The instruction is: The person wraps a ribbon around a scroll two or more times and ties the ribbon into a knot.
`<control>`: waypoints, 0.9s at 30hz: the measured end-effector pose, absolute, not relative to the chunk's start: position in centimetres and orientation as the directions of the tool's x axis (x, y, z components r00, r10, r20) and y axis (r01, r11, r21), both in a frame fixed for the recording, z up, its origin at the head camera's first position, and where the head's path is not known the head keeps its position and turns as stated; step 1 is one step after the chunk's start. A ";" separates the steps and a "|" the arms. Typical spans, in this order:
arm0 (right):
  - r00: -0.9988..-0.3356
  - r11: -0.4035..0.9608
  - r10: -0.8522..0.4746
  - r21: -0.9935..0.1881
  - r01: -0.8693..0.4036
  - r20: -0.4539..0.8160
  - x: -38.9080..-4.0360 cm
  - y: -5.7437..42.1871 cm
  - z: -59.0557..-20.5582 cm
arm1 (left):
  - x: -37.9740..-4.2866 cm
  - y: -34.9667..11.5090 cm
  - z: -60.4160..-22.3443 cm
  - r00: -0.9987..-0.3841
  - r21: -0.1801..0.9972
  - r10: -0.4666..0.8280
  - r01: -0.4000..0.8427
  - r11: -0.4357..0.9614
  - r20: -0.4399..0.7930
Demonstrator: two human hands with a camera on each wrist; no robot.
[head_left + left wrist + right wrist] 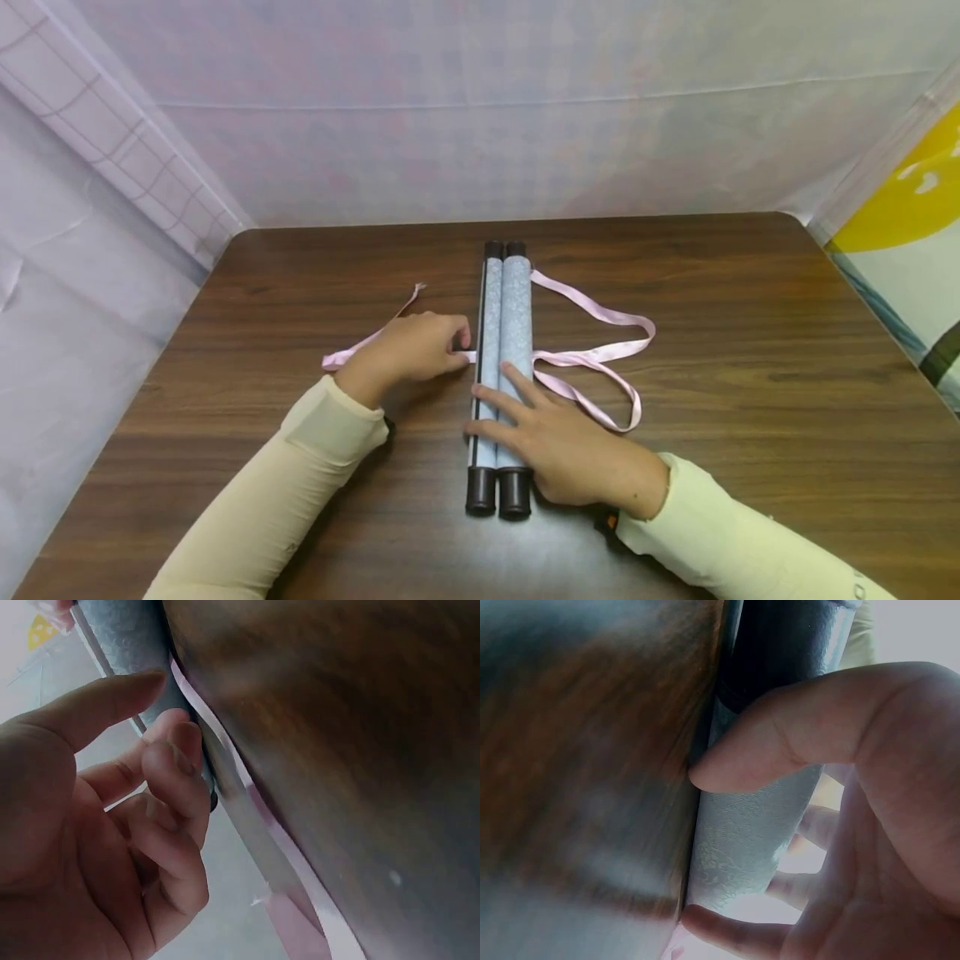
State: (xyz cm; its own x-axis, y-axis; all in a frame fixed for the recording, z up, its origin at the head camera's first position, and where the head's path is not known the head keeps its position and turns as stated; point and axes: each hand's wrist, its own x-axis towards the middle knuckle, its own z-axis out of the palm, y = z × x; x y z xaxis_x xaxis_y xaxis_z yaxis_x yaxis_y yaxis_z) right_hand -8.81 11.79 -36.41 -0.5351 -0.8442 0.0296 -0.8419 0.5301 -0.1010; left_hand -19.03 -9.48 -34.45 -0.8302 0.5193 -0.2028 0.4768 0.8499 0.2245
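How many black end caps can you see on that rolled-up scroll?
4: two at the near end beside the right hand, two at the far end. None seems hidden.

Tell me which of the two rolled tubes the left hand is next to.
The left tube: the left hand pinches the pink ribbon beside it.

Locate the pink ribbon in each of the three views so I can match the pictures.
Head: pink ribbon lies across the table, looping right of the rolled scroll.
Left wrist: runs diagonally along the scroll's edge, centre to bottom right.
Right wrist: no ribbon plainly in view.
Shared landmark: the rolled scroll.
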 end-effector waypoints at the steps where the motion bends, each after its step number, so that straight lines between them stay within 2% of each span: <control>1: -0.534 0.529 -0.845 -0.100 -0.843 0.029 -8.9 11.8 -36.4 | -19.1 -9.5 -34.5 -0.829 0.225 0.518 0.475 0.851 -0.208; 9: -0.535 0.527 -0.843 -0.119 -0.841 0.046 -8.9 11.9 -36.3 | -19.2 -9.4 -34.7 -0.817 0.194 0.523 0.488 0.851 -0.242; 20: -0.538 0.530 -0.840 -0.111 -0.841 0.065 -8.4 12.0 -36.5 | -18.7 -9.3 -35.1 -0.837 0.216 0.507 0.467 0.858 -0.206; 24: -0.559 0.551 -0.829 -0.152 -0.821 0.012 -8.4 12.5 -35.9 | -18.6 -9.3 -35.2 -0.843 0.224 0.500 0.458 0.861 -0.199; 27: -0.591 0.573 -0.806 -0.204 -0.794 0.035 -9.1 13.2 -34.7 | -18.7 -9.4 -35.1 -0.848 0.217 0.498 0.459 0.861 -0.183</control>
